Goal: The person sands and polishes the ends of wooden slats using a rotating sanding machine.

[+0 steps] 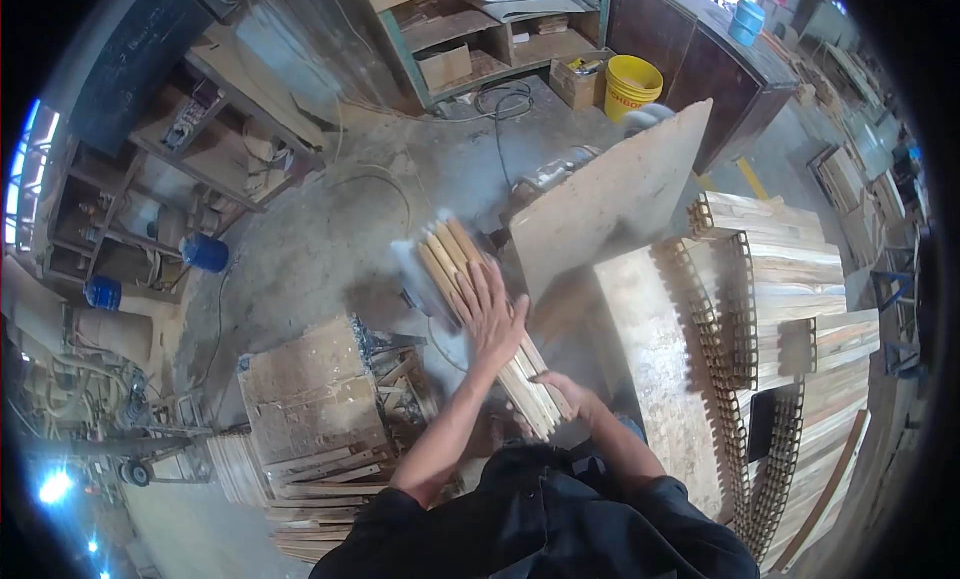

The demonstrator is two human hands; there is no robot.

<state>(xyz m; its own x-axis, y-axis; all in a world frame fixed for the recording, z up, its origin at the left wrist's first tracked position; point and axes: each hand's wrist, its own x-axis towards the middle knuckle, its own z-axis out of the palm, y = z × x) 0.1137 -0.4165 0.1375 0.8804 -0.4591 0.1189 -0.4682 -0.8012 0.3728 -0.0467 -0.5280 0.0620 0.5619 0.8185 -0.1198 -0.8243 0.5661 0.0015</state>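
A bundle of several narrow wooden slats [535,394] lies slanted in front of my body, its far end up and to the left. My left hand [490,319] rests across the top of the slats, palm down with fingers stretched and spread. Lower down, my right hand [568,394] is closed around the near end of the bundle from the right side, its fingertips partly hidden. The far ends of the slats overlap a blurred, pale grey machine part [425,289], with whitish haze around them.
A wide upright board [615,194] stands just beyond the slats. Stacked planks with notched ends [790,279] lie on the right. At lower left are a worn wooden block [315,384] and loose strips [325,469]. A yellow bucket [632,87], shelves [490,39] and a floor cable [500,139] are farther off.
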